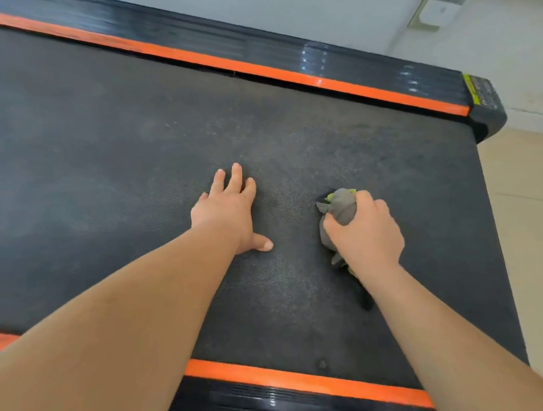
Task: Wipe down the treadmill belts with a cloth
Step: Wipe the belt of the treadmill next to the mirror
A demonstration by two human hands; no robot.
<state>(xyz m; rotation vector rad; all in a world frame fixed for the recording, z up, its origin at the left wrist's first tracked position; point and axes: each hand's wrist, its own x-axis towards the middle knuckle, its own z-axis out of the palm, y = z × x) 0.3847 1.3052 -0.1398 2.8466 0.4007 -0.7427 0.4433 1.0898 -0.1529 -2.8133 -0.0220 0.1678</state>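
The black textured treadmill belt [117, 151] fills most of the view and looks dusty. My left hand [229, 212] lies flat on the belt near its middle, fingers spread and straight. To its right, my right hand [365, 231] grips a bunched grey cloth [340, 209] with a yellow-green edge and presses it on the belt. Part of the cloth is hidden under the palm.
Orange stripes and black ribbed side rails border the belt on the far side [320, 81] and the near side [306, 381]. The belt's end and a rear cap [487, 109] are at the right. Beyond lie a pale tiled floor [532, 221] and a white wall.
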